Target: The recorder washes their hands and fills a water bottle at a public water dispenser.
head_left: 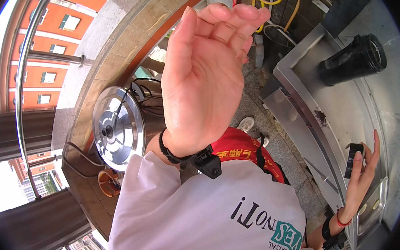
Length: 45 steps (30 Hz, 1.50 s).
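Note:
My left hand [203, 82] is raised close to the camera, palm showing, with its fingers apart from the thumb, slightly bent, and nothing in them. A black wrist strap with a small black device [207, 163] is on that wrist. At the right, my right hand [361, 184] grips a short black cylindrical piece [350, 162], which looks like a cup lid, between thumb and fingers over the metal counter [353, 107]. Farther back on the counter is a black tumbler [350, 62], seen tilted; I cannot tell whether its top is open.
At my left, a large round metal pot lid [118, 130] sits beside black cables. A tiled ledge [136, 33] and a metal railing [22, 76] run along that side. Yellow hoses [293, 9] hang at the back. An orange basket [108, 182] is low at the left.

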### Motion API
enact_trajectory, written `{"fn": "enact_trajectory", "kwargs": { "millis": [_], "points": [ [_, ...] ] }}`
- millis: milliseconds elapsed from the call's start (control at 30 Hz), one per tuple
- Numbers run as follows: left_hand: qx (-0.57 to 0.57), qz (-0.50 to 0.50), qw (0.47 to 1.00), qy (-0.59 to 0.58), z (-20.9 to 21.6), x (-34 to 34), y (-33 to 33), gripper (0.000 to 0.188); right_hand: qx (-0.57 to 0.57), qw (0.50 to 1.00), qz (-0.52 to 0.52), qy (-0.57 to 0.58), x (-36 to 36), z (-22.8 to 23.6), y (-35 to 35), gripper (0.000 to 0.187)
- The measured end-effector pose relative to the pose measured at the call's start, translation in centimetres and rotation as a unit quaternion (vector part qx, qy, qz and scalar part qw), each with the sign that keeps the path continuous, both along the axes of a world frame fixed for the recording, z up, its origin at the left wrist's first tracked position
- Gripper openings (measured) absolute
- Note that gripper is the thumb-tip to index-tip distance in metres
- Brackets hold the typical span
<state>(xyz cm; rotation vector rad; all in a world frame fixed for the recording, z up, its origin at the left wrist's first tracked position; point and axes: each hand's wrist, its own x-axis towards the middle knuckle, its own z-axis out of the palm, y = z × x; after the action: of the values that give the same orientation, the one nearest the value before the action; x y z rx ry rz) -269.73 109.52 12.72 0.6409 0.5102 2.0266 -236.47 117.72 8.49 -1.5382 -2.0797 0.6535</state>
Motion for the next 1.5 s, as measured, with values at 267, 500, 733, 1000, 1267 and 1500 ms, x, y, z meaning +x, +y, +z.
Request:
{"fn": "enact_trajectory", "kwargs": {
  "millis": [267, 500, 733, 1000, 1267, 1500],
  "points": [
    [0.010, -0.003, 1.000, 0.012, 0.4, 0.4, -0.4, 0.042, -0.015, 1.000, 0.010, -0.013, 0.6, 0.0, -0.3, 0.056],
    [-0.040, 0.000, 0.961, 0.275, -3.8, 1.7, 0.6, 0.032, 0.002, 1.000, 0.019, 0.005, 0.8, 0.2, -0.5, 0.058],
    [-0.317, -0.214, 0.806, 0.452, -17.1, 8.3, -5.9, 0.024, -0.002, 1.000, 0.017, -0.009, 0.4, 0.8, -0.8, 0.062],
    [-0.254, -0.162, 0.880, 0.368, -16.8, 11.8, -1.9, 0.028, -0.004, 1.000, 0.018, 0.023, 0.4, 1.6, -0.7, 0.062],
    [-0.279, -0.169, 0.896, 0.301, -17.6, 10.7, -1.3, 0.030, -0.008, 0.999, 0.013, 0.029, 0.7, 1.2, 0.1, 0.064],
    [-0.272, -0.168, 0.900, 0.296, -16.4, 10.5, -0.7, 0.030, -0.008, 0.999, 0.013, 0.034, 0.7, 1.3, 0.5, 0.063]
  ]
}}
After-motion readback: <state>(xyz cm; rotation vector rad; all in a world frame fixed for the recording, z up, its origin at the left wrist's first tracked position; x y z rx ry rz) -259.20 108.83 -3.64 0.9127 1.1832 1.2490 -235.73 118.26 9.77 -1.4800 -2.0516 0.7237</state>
